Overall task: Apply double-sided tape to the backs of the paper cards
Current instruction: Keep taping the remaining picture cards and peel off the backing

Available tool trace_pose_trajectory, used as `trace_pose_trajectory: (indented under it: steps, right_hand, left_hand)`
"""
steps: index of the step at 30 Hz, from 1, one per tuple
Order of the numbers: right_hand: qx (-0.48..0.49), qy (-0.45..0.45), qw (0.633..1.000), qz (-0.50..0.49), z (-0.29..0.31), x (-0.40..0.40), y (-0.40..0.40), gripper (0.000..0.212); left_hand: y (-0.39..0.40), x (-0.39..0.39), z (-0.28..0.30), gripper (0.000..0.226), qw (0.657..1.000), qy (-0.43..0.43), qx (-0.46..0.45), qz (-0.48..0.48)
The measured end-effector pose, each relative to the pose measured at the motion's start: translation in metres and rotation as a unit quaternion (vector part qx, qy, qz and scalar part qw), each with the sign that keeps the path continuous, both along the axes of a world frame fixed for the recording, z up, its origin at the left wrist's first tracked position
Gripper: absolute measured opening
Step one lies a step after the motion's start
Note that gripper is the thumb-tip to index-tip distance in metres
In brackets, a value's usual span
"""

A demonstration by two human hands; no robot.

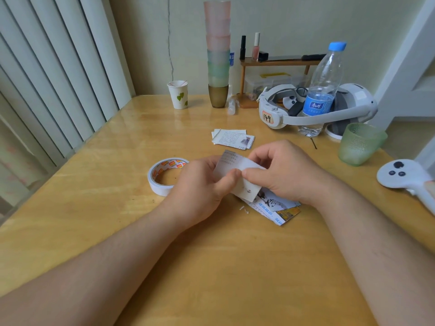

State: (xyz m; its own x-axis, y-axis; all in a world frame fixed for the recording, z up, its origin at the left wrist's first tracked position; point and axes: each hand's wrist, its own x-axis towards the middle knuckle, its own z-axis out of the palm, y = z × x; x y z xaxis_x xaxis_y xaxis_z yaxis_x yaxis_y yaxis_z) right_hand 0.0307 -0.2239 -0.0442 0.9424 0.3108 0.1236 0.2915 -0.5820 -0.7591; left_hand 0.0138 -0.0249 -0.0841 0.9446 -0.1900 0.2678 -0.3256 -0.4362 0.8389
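Note:
Both my hands hold one white paper card point(235, 169) above the middle of the wooden table point(117, 220), its pale back facing up. My left hand point(202, 187) grips its left edge with the thumb on top. My right hand point(280, 171) pinches the card near its middle, thumb tip against my left thumb. A roll of white double-sided tape point(164, 176) lies flat just left of my left hand. A few printed cards point(275, 207) lie under my right hand. Another small pile of cards point(233, 138) sits farther back.
A green glass cup point(360, 143) and a white controller point(404, 178) stand at the right. Behind are a headset point(313, 107), a water bottle point(323, 88), a tall stack of cups point(217, 52), a paper cup point(178, 94) and a small wooden shelf point(275, 63).

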Motion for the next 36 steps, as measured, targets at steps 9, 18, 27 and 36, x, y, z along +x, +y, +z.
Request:
trace_pose_trajectory:
  steps: [9,18,27,36]
  right_hand:
    - [0.176,0.004,0.984,-0.024,-0.008,0.002,0.017,0.030]
    - [0.238,0.033,0.970,-0.022,-0.011,-0.001,0.023,0.033]
    - [0.074,-0.060,0.995,-0.027,-0.001,-0.006,0.014,0.064]
    - [0.133,-0.009,0.991,-0.004,-0.006,-0.002,0.015,0.043]
  left_hand:
    - [-0.014,-0.007,0.009,0.024,0.943,0.133,-0.305,-0.004]
    - [-0.013,-0.007,0.010,0.027,0.944,0.115,-0.309,0.005]
    - [-0.010,-0.008,0.007,0.020,0.980,0.039,-0.196,-0.004]
    - [-0.009,-0.008,0.009,0.028,0.977,-0.028,-0.211,-0.022]
